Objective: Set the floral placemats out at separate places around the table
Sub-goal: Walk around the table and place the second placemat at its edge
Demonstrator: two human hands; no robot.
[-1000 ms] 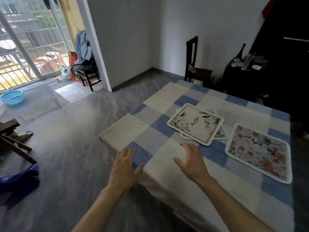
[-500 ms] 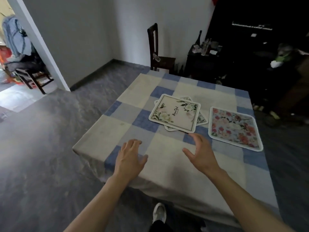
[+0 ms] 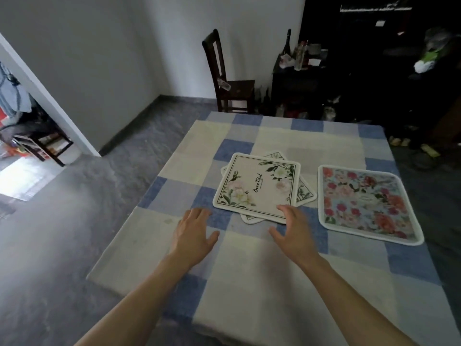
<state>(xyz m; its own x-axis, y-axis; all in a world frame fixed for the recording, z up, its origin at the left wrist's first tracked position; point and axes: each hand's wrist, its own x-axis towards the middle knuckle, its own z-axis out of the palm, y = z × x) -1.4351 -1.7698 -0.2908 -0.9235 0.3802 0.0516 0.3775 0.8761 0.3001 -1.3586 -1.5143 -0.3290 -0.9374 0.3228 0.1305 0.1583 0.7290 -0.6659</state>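
Note:
A white placemat [image 3: 257, 186] with green leaves, pale flowers and the word "Beautiful" lies on top of a second, similar mat [image 3: 306, 194], whose corners stick out beneath it. To their right lies a separate pink and red floral placemat [image 3: 366, 203]. All rest on a table with a blue and cream checked cloth [image 3: 249, 290]. My right hand [image 3: 291, 233] is open, its fingertips at the near edge of the top white mat. My left hand [image 3: 193, 232] hovers open over the cloth, just left of the stack, holding nothing.
A dark wooden chair [image 3: 227, 78] stands beyond the table's far edge. A dark cabinet [image 3: 306, 86] with bottles and clutter fills the far right. Grey floor lies to the left, with a doorway [image 3: 30, 136] beyond it.
The view has swung right and moved closer to the table. Both hands have reached forward; the right hand now reaches the near edge of the top white mat.

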